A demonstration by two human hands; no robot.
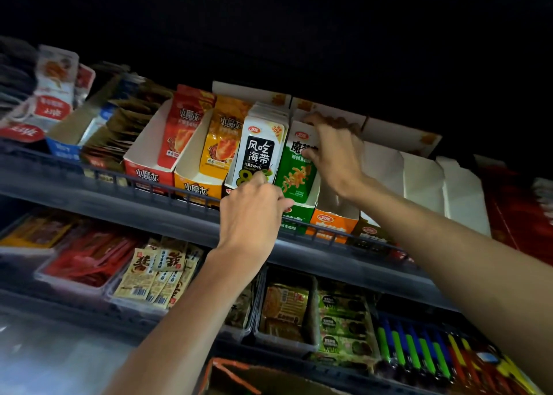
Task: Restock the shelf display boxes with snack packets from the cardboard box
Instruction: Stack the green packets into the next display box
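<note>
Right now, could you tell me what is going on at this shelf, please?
A person is restocking the upper shelf. Their right hand grips the top of the green packets standing in the green display box, while the left hand seems to pinch their lower corner. The orange box beside it shows no packets.

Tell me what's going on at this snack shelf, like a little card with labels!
place: upper shelf of snack display boxes
right hand: grips the top of the green packets
left hand: fingers curled at their lower front; its hold is unclear
left neighbour: black-and-white seaweed packets
right neighbour: orange display box, no packets visible inside
</note>
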